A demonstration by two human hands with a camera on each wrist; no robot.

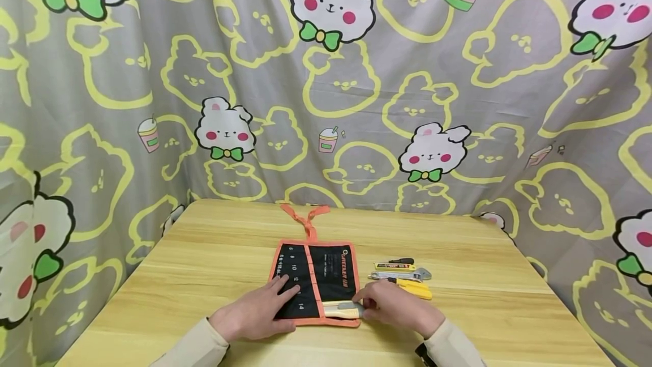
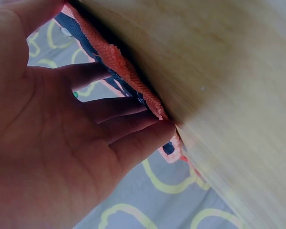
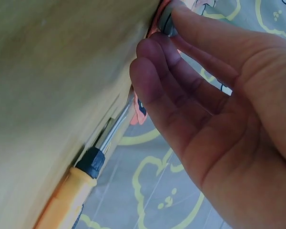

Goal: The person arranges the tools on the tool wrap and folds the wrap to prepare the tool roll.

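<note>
Behind the table (image 1: 204, 276), I see a grey curtain (image 1: 458, 101) printed with yellow outlines and white bears, hanging across the whole back and both sides. The table itself is light wood, and I take it as my landmark. Near the middle of the table, toward its near edge, lies a black tool pouch (image 1: 316, 285) with orange trim, spread flat, its orange tie (image 1: 305, 220) trailing toward the far edge of the table. White numbers mark the pockets on the pouch's left half.

The left hand (image 1: 257, 313) rests flat on the left half of the pouch, fingers straight and spread, pressing the cloth down and grasping nothing. In the left wrist view I see those fingers (image 2: 128, 124) lying against the orange hem (image 2: 128, 71) of the pouch.

The right hand (image 1: 392, 304) sits at the pouch's lower right corner, its fingertips pinching a pale-handled tool (image 1: 338, 309) that lies across the bottom of the pouch, touching it. I cannot tell what kind of tool it is.

On the table just right of the pouch lies a small cluster of tools (image 1: 402, 277), yellow, black and metal, close together. In the right wrist view one of them shows as a screwdriver (image 3: 81, 181) with an orange-yellow handle, black collar and steel shaft, just beside the right hand.
</note>
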